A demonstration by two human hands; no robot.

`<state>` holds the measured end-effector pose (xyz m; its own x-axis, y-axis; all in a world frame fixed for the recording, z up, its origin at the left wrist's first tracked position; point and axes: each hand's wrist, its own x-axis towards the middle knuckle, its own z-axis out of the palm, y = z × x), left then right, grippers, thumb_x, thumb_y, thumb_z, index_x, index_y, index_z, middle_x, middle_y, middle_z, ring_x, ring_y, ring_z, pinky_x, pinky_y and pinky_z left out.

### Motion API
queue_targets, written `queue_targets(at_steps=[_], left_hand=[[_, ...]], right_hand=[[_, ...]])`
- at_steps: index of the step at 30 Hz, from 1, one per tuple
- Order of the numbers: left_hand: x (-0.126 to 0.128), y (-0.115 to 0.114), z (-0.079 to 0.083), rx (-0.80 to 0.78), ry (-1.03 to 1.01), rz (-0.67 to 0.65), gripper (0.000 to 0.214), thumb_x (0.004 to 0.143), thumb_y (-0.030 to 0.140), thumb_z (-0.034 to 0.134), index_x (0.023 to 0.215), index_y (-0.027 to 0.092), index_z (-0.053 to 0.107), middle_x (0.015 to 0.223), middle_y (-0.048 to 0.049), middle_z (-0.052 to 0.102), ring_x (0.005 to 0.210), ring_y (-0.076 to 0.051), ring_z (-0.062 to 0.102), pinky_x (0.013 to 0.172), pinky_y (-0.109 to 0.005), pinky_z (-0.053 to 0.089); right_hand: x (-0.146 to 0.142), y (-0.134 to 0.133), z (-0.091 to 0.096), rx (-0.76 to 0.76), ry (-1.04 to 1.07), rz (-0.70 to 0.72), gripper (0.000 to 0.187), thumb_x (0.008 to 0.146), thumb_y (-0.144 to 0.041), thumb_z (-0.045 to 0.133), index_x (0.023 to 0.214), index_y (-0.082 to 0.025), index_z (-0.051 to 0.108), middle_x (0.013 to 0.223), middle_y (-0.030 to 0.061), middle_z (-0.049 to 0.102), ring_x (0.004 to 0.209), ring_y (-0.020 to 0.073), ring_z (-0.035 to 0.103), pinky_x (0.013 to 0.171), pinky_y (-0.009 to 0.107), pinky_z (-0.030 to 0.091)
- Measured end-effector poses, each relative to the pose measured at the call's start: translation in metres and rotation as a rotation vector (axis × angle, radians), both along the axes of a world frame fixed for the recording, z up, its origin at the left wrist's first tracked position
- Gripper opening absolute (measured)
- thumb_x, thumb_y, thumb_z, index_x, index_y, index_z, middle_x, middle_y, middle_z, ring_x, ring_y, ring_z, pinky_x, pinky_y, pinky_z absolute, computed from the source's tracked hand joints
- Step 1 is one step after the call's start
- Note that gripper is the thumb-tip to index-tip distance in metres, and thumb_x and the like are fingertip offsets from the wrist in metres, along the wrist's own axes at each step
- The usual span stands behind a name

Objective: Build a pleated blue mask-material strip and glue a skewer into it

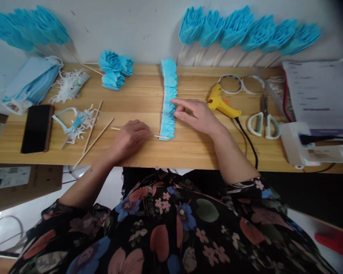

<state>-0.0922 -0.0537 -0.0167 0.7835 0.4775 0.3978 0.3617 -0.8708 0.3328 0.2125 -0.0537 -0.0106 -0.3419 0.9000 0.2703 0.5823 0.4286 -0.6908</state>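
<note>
A long strip of scalloped, pleated blue material [168, 82] lies front to back in the middle of the wooden table. My left hand [133, 137] is closed around a thin wooden stick [116, 129], whose right tip rests across the strip's near end. My right hand [193, 112] hovers at or touches the strip's right edge, index finger stretched out and the other fingers curled apart from it. Nothing shows in the right hand. Just beyond it lies a yellow glue gun [224, 104].
Blue flowers on sticks [236, 28] lean against the wall, with small blue flowers [114, 68] on the table. Face masks [31, 82], a phone [37, 129], loose sticks [94, 142] and white scraps [81, 121] lie left. Scissors [264, 121], tape rolls [231, 83] and a power strip [297, 142] lie right.
</note>
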Motion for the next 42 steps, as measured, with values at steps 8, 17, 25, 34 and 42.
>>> queue_targets(at_steps=[8, 17, 25, 34, 42], left_hand=[[-0.002, 0.002, -0.009, -0.112, 0.007, 0.118, 0.023, 0.106, 0.029, 0.056, 0.098, 0.022, 0.077, 0.100, -0.0092, 0.077, 0.095, -0.024, 0.068, 0.088, -0.041, 0.054], [-0.004, 0.000, -0.010, -0.170, 0.001, 0.172, 0.021, 0.104, 0.031, 0.060, 0.095, 0.022, 0.077, 0.096, -0.0078, 0.078, 0.092, -0.024, 0.066, 0.087, -0.041, 0.051], [-0.002, 0.002, -0.012, -0.146, -0.007, 0.175, 0.026, 0.104, 0.031, 0.060, 0.086, 0.022, 0.076, 0.089, -0.0068, 0.076, 0.086, -0.023, 0.065, 0.082, -0.040, 0.050], [-0.001, 0.001, -0.009, -0.129, -0.010, 0.162, 0.024, 0.104, 0.029, 0.060, 0.088, 0.022, 0.076, 0.090, -0.0068, 0.076, 0.085, -0.022, 0.065, 0.080, -0.040, 0.048], [-0.002, 0.000, -0.010, -0.155, 0.003, 0.196, 0.025, 0.106, 0.032, 0.056, 0.092, 0.022, 0.075, 0.094, -0.0076, 0.077, 0.090, -0.024, 0.066, 0.085, -0.041, 0.050]], right_hand=[[-0.002, -0.003, 0.002, 0.031, -0.088, -0.087, 0.044, 0.106, -0.051, 0.053, 0.131, -0.024, 0.075, 0.103, 0.0068, 0.081, 0.095, 0.0237, 0.072, 0.090, 0.038, 0.052], [-0.002, -0.005, 0.003, 0.078, -0.163, -0.107, 0.036, 0.105, -0.048, 0.056, 0.123, -0.026, 0.079, 0.104, 0.0071, 0.081, 0.094, 0.0259, 0.070, 0.093, 0.043, 0.051], [-0.005, -0.013, 0.014, 0.005, -0.102, -0.047, 0.024, 0.103, -0.039, 0.061, 0.109, -0.026, 0.080, 0.101, 0.0042, 0.080, 0.093, 0.0240, 0.070, 0.090, 0.040, 0.050], [-0.009, -0.009, 0.011, -0.071, -0.078, 0.324, 0.017, 0.098, -0.029, 0.066, 0.087, -0.024, 0.077, 0.089, 0.0024, 0.078, 0.085, 0.0195, 0.066, 0.086, 0.037, 0.045], [-0.010, -0.009, 0.010, -0.077, -0.185, 0.410, 0.011, 0.096, -0.035, 0.072, 0.096, -0.025, 0.077, 0.089, 0.0014, 0.075, 0.092, 0.0213, 0.063, 0.088, 0.036, 0.036]])
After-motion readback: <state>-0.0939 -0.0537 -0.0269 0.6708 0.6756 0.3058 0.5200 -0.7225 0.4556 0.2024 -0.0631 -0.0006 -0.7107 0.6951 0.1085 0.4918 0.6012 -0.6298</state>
